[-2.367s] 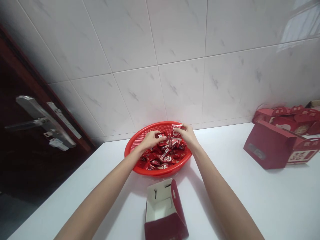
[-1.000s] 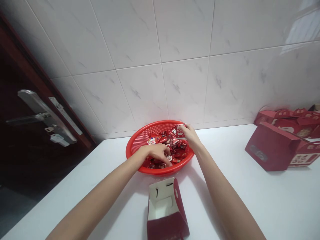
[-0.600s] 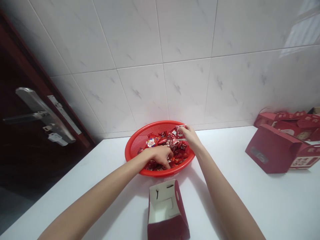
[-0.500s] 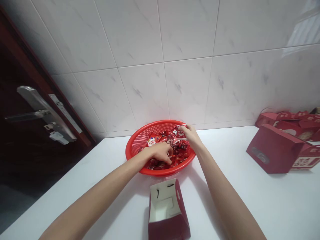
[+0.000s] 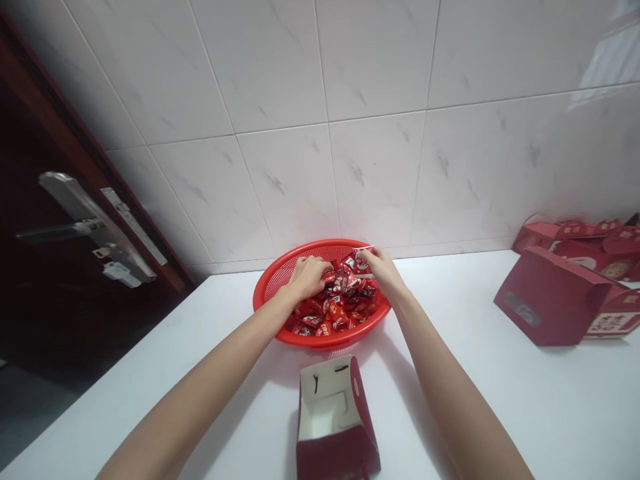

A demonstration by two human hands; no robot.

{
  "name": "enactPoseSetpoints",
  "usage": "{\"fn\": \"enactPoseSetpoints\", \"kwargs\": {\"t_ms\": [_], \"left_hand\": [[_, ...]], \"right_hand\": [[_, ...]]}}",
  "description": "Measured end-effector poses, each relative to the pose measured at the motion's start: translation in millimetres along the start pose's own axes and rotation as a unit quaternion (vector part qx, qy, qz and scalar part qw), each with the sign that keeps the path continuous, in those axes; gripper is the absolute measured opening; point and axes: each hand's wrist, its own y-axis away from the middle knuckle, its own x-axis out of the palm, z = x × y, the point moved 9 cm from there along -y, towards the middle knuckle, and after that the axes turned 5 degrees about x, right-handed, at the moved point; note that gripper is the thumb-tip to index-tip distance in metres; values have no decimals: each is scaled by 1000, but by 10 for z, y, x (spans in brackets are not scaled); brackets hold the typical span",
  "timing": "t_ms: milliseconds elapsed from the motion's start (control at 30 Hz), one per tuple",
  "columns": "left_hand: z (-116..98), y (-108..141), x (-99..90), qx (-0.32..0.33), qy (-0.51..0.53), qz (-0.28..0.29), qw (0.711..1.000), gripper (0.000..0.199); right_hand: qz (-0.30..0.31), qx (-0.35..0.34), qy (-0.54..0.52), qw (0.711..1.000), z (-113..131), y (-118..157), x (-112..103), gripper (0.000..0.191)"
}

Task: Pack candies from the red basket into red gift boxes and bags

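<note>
A red plastic basket (image 5: 320,342) on the white table holds a heap of red-wrapped candies (image 5: 337,313). Over the back left of the heap is my left hand (image 5: 309,275), its fingers curled down among the wrappers; what they grip, if anything, is hidden. At the basket's right rim my right hand (image 5: 381,267) pinches a red and white packet (image 5: 363,259). In front of the basket stands an open dark red box (image 5: 337,453) with a pale inside; no candy shows in it.
Several dark red boxes (image 5: 555,293) stand at the right of the white table (image 5: 225,307). A tiled wall (image 5: 375,180) runs behind the table. On the left is a dark door (image 5: 30,147) with a metal handle (image 5: 65,230).
My left hand has moved from the front middle of the heap to its back left, uncovering candies near the front rim. My right hand has stayed nearly in place with the packet.
</note>
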Motion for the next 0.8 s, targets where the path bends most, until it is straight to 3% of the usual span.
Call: {"fn": "enactPoseSetpoints", "kwargs": {"t_ms": [67,167,267,400,533,633,733,800], "left_hand": [[-115,-3,33,60,45,4,997,37],[-330,62,288,133,148,133,971,33],[-395,158,527,127,142,249,949,38],[-322,159,600,105,96,263,954,43],[-197,93,491,74,127,199,969,16],[-66,15,212,33,221,59,973,21],[97,-4,-53,-4,319,-86,944,33],[162,-4,-122,-12,377,-133,916,33]], "right_hand": [[2,2,-4,1000,-10,-2,3,14],[-1,5,-9,1000,-31,-7,-9,16],[-4,8,-9,1000,-52,-13,-24,16],[4,16,-10,1000,-82,-25,-19,16],[12,19,-9,1000,-110,-53,-11,16],[12,16,-11,1000,-119,-73,-17,17],[14,15,-18,1000,-119,-76,-15,18],[18,15,-22,999,-116,-68,-3,19]]}}
